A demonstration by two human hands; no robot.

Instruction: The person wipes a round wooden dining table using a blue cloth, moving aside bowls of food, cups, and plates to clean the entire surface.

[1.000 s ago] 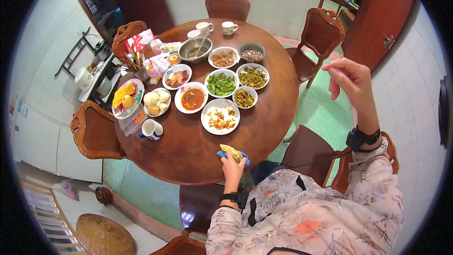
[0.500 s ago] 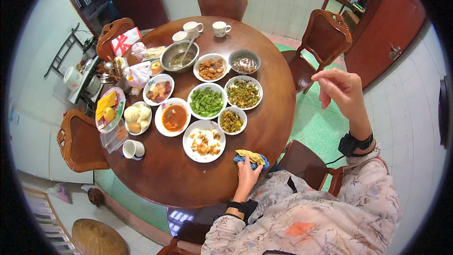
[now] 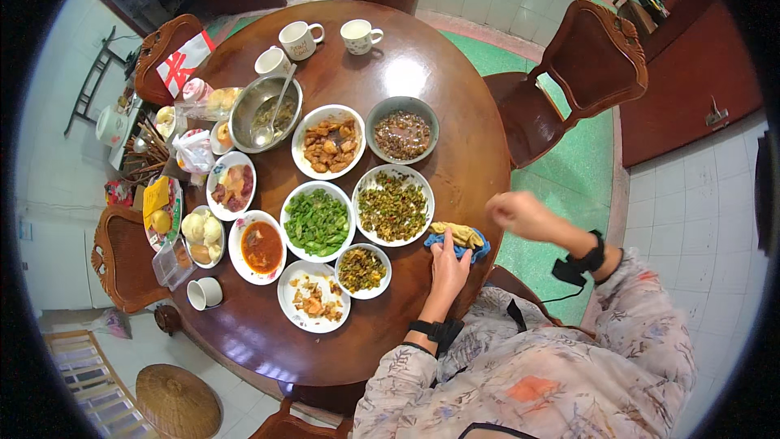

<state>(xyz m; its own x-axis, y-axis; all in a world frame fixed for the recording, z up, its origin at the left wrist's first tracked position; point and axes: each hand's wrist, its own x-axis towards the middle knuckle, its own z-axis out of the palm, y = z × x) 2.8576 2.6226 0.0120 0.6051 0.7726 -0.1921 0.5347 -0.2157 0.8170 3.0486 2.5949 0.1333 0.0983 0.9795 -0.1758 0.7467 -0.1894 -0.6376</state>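
My left hand point(image 3: 448, 275) presses down on a folded yellow and blue cloth point(image 3: 461, 236) at the table's near right edge, its fingers closed on the cloth. Just right of the cloth, over the table's rim, my right hand point(image 3: 522, 215) is raised and smeared by motion, so its fingers do not show clearly. Nearest to the cloth are a white bowl of chopped greens point(image 3: 393, 205) and a smaller bowl of pickled vegetables point(image 3: 362, 271). A white plate with food scraps point(image 3: 301, 313) lies left of my left forearm.
The round wooden table point(image 3: 455, 138) also carries a plate of green vegetables point(image 3: 317, 222), a red soup bowl point(image 3: 262, 247), a meat dish point(image 3: 329, 145), a grey bowl point(image 3: 402, 132), a metal pot with a ladle point(image 3: 266, 114) and several mugs. Wooden chairs point(image 3: 581, 73) stand around it.
My right hand has come down and left from its raised place toward the cloth. My left hand and the cloth sit farther right and higher in view, and the view itself has shifted.
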